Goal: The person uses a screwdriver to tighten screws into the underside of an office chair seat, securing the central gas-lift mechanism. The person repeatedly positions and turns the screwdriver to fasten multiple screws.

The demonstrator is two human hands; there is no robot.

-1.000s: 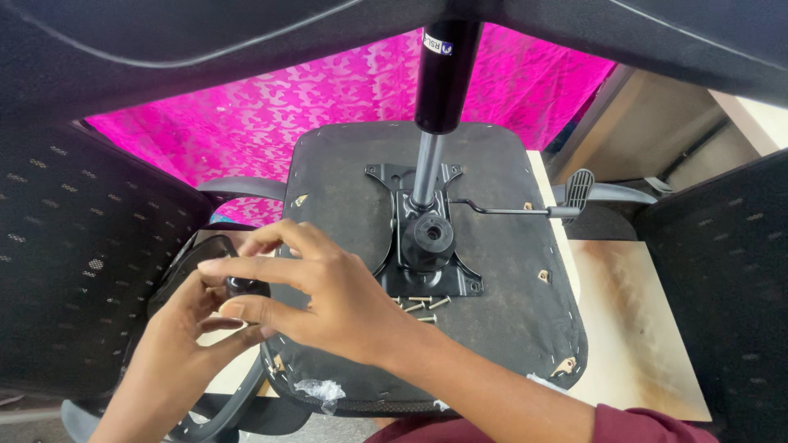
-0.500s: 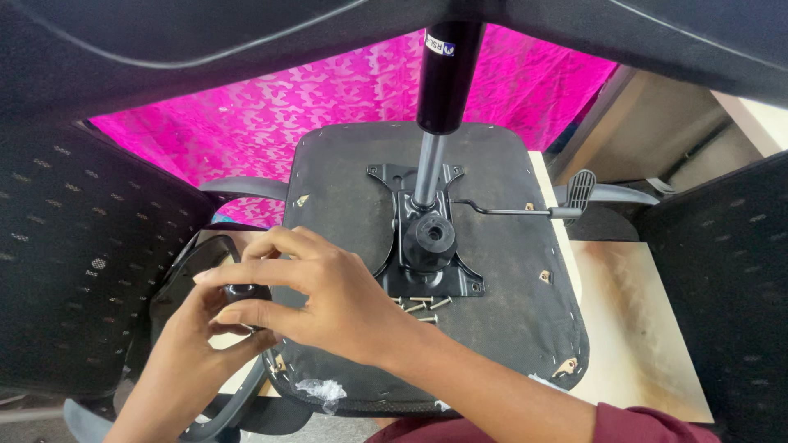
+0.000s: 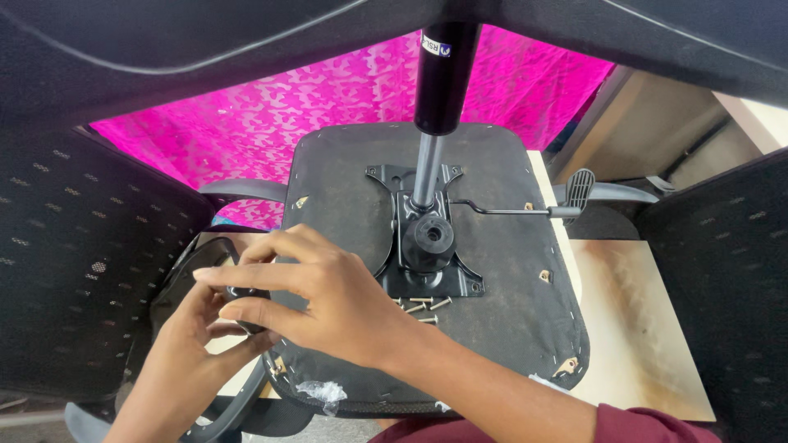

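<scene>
While your right hand (image 3: 328, 299) lies over the left edge of the upturned seat base (image 3: 492, 328), its fingers are spread slightly and curled, tips touching a small dark part (image 3: 246, 308) that sits right at that edge. Your left hand (image 3: 193, 328) comes up from below with fingers bent around the same part — whether either hand truly clamps it, I cannot tell, your right hand covers the contact. What the part is stays hidden too. Black armrest (image 3: 201, 262) sits just beside it, off the seat's left edge. Loose screws (image 3: 423, 308) lie in a small cluster on the seat underside, just in front of the metal mechanism plate (image 3: 427, 254) and close to your right wrist. Gas cylinder (image 3: 435, 98) stands up from the plate, lever (image 3: 525, 211) runs out to the right. Risks, as I judge them: a wrist sweep knocks the screws off the base — they'd roll under the chairs. Grip on the dark part looks fingertip-only, so a slip drops it between seat and armrest. Staples and torn fabric at the near seat edge (image 3: 328, 392) could snag your skin. Base overhangs the table (image 3: 648, 328), so heavy pressing on the left edge may tip it.
</scene>
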